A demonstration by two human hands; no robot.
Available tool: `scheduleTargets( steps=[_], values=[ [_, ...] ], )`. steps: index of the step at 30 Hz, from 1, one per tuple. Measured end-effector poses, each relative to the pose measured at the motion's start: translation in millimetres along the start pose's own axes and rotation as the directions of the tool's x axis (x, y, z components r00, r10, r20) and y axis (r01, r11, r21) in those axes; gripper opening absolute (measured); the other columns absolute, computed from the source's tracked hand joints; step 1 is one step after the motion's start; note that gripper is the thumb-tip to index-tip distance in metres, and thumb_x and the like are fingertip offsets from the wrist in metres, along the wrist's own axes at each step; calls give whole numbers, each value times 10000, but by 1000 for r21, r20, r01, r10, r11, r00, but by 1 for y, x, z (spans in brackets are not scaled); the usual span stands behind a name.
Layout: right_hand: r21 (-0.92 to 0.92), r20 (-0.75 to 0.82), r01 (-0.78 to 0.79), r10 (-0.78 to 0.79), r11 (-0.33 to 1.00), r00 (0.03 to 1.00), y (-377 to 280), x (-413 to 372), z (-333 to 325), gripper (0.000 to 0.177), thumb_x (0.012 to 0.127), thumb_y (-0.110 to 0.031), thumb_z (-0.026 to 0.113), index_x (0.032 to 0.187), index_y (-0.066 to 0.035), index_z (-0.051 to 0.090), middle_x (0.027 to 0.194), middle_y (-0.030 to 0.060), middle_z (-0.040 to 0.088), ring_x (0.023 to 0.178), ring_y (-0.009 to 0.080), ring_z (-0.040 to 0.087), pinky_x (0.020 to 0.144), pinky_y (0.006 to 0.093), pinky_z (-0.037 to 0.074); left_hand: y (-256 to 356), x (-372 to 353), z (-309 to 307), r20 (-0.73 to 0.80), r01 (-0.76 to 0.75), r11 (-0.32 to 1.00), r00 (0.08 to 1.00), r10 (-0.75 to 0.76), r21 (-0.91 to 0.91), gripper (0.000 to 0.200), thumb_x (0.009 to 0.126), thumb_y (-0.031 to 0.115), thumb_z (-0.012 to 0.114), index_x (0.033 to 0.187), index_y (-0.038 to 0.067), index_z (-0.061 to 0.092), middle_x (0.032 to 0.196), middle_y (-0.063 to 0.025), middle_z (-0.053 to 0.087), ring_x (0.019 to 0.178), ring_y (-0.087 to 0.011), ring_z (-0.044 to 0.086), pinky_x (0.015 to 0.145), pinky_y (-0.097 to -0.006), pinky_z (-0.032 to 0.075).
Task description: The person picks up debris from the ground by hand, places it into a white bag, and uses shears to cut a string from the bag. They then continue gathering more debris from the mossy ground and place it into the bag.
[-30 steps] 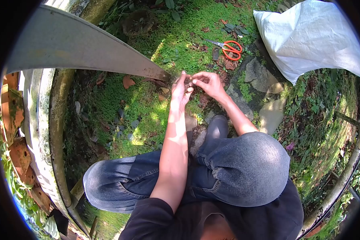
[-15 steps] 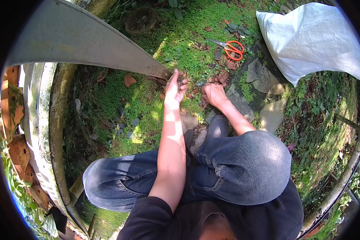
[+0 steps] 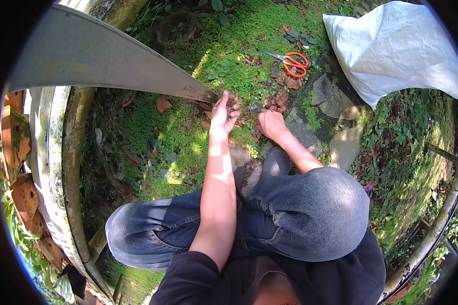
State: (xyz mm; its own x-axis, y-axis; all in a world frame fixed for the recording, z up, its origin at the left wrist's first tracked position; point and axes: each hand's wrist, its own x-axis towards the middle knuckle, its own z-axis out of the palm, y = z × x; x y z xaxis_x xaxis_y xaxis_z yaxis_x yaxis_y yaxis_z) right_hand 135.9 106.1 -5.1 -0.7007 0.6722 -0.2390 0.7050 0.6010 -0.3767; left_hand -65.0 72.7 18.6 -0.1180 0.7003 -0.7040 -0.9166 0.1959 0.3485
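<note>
My left hand [image 3: 222,118] is curled around a clump of brownish plant debris [image 3: 231,103], palm turned up, near the base of the grey post [image 3: 137,56]. To its right, my right hand [image 3: 272,124] is closed in a fist low over the mossy ground [image 3: 188,127]. A small grey, metallic-looking tip [image 3: 256,109] pokes out beside its fingers; the rest of that object is hidden in the fist. Beyond the right hand lie orange-handled scissors [image 3: 296,64], on the moss with their blades pointing left.
A white woven sack [image 3: 397,51] sits at the upper right. Flat stones [image 3: 346,145] and reddish-brown bark pieces [image 3: 280,100] lie beside my right hand. A curved pale rim [image 3: 48,173] runs along the left, and my bent knees [image 3: 320,213] are below.
The right hand has turned slightly, and more of the grey tip shows. My left hand keeps its hold on the debris. The whole view has shifted a little.
</note>
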Motion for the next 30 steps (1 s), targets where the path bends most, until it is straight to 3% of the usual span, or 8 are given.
scheduleTargets(
  steps=[4,8,11,18,21,25,27,30],
  values=[
    [50,18,-56,56,997,998,8,-2,-10,213,756,-212,752,821,-24,676,874,162,679,848,357,680,749,461,539,1,2,-6,2,23,1000,1000,-23,-16,307,980,304,637,976,11,545,843,-70,517,663,-147,527,424,-208,386],
    [132,93,-58,46,990,995,1,0,-29,188,778,-187,732,815,-12,674,849,166,684,860,361,680,757,466,538,-3,2,-4,3,12,1000,1000,-12,-14,305,986,301,628,986,7,548,857,-74,530,659,-140,524,432,-210,383],
    [47,20,-59,58,997,998,-1,0,-2,206,785,-200,723,799,-5,660,847,173,678,844,372,678,737,475,537,-4,-1,3,8,7,1000,1000,-7,10,310,1003,300,601,1005,-5,551,851,-74,533,653,-129,518,453,-214,376],
    [108,4,-28,27,994,1000,-1,-4,-18,218,784,-209,685,794,3,635,889,192,670,821,390,665,738,485,533,-5,-2,-1,-11,5,1000,1000,-5,18,306,1001,298,607,995,-3,559,841,-78,545,666,-131,515,457,-219,375],
    [193,28,-45,40,980,999,-2,-2,-26,262,778,-233,678,786,28,652,846,211,683,853,391,673,766,479,534,-7,1,-2,-10,11,1000,1000,-11,11,290,990,297,624,983,15,556,860,-77,555,666,-138,519,447,-220,371],
    [415,63,-89,69,905,996,1,6,-46,244,781,-211,664,811,30,645,794,197,681,784,353,678,734,445,531,-11,3,-1,-8,13,999,1000,-12,46,283,988,291,628,972,16,559,872,-80,570,648,-138,526,432,-214,371],
    [574,79,-143,119,806,990,2,10,-62,229,782,-197,652,818,29,641,763,185,676,742,327,677,708,425,527,-13,2,0,-3,-13,981,1000,14,192,295,993,309,616,997,16,579,849,-69,580,634,-121,529,426,-208,378],
    [648,28,-102,110,754,993,3,17,-75,227,788,-195,640,850,22,633,727,162,667,686,302,665,673,408,519,-17,-3,9,-14,28,923,1000,-24,384,326,1002,344,595,1042,21,610,815,-49,599,626,-92,535,419,-198,388]
  ],
)
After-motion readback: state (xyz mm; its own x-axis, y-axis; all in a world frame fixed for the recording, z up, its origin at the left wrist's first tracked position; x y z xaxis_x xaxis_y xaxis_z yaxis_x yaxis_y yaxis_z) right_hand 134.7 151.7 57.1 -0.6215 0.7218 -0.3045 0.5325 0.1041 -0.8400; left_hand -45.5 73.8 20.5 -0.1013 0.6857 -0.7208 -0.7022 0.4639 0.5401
